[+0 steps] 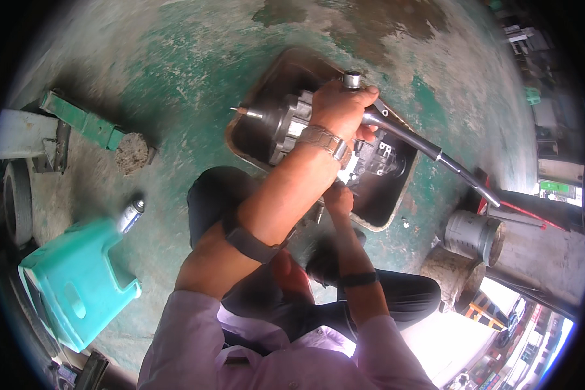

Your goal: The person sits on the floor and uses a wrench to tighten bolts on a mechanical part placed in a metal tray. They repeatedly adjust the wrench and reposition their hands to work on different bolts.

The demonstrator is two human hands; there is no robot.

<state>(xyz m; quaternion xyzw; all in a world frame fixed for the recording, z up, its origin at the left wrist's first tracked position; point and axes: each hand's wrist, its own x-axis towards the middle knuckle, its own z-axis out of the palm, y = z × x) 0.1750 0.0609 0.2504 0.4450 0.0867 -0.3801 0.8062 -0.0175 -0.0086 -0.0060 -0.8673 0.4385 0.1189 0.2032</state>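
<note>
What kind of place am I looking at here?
Probably a repair workshop, perhaps for vehicles: a metal assembly sits in a tray on the worn floor, the left hand grips a socket wrench, and a tyre stands at far left.

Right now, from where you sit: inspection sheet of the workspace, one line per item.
Surface: green floor, paint worn, dark stain at the far side.
Job's things: metal assembly in a shallow tray; long-handled wrench over it, handle reaching past the rim.
Clutter: teal stool, spray can, green metal bar at left.
Hands: left hand around the wrench's head; right hand at the assembly's near side, grip unclear.
Cables: nothing seen for certain.
Surroundings: tyre at left, grey bucket at right.
</note>
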